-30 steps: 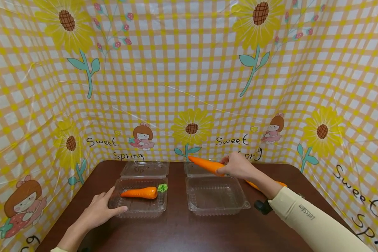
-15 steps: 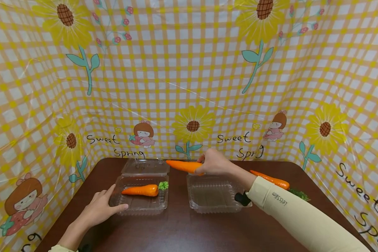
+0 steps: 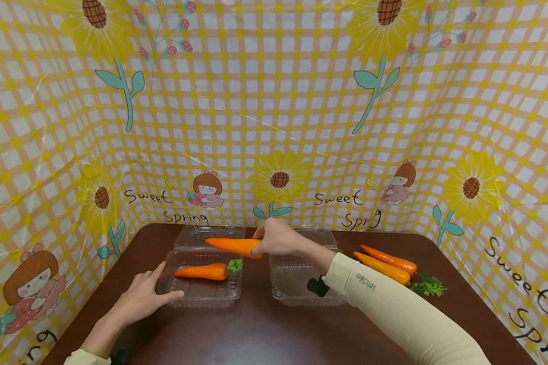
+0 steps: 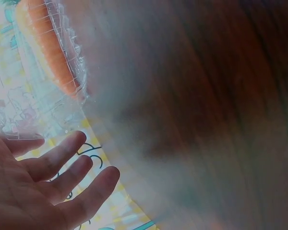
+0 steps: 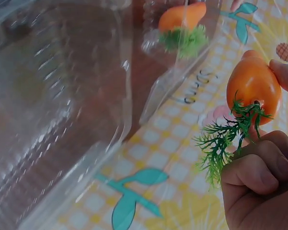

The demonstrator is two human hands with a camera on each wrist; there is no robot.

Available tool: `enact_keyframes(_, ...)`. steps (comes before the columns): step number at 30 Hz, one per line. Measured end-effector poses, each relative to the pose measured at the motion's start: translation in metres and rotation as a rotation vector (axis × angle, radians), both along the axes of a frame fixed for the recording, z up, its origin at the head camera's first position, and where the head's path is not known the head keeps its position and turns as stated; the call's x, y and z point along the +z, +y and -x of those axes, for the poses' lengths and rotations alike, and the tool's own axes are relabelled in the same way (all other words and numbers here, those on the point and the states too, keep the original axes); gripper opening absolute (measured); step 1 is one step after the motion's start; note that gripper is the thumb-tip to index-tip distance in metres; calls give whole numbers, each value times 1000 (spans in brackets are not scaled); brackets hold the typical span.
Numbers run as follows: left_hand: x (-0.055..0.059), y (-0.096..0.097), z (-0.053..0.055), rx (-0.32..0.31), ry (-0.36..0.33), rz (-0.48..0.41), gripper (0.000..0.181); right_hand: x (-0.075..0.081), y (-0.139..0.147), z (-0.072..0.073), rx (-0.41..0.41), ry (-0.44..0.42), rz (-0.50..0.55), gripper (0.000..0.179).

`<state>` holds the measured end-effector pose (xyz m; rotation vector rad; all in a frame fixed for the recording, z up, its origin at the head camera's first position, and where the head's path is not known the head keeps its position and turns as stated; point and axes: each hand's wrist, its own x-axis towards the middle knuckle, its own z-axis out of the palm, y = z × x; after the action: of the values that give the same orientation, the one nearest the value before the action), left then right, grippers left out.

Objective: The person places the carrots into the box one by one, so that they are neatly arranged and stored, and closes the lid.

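Observation:
My right hand (image 3: 277,237) pinches a carrot (image 3: 232,246) near its thick end, tip pointing left, above the gap between two clear plastic containers. Its green leafy top (image 5: 235,127) hangs down in the right wrist view. My left hand (image 3: 139,296) lies at the left side of the left container (image 3: 196,299), thumb along its front rim and fingers extended; in the left wrist view its fingers (image 4: 93,196) are spread. Inside that container another carrot (image 3: 201,271) lies with its leafy top (image 3: 235,265) to the right. The right container (image 3: 287,299) stands below my right forearm.
Two more carrots, one upper (image 3: 390,259) and one lower (image 3: 383,268), lie at the right of the brown table (image 3: 251,334), with green tops (image 3: 426,285). Both container lids are folded back toward the checkered cloth (image 3: 237,126) behind the table.
My right hand has carried the carrot leftward, from over the right container to near the left one. The carrots on the right have come into view. My left hand has stayed by the container.

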<state>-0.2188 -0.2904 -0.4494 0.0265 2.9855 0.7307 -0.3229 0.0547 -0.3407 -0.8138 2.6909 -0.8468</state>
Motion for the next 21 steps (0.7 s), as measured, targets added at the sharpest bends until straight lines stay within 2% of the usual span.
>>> enact_keyframes(11,3,2,-1,7,0,-5,113,-19,-45,-1,100,-44,12,35)
enact_keyframes(21,3,2,0,13,3,-7,113,-40,-85,-4,109,-9,-123,43)
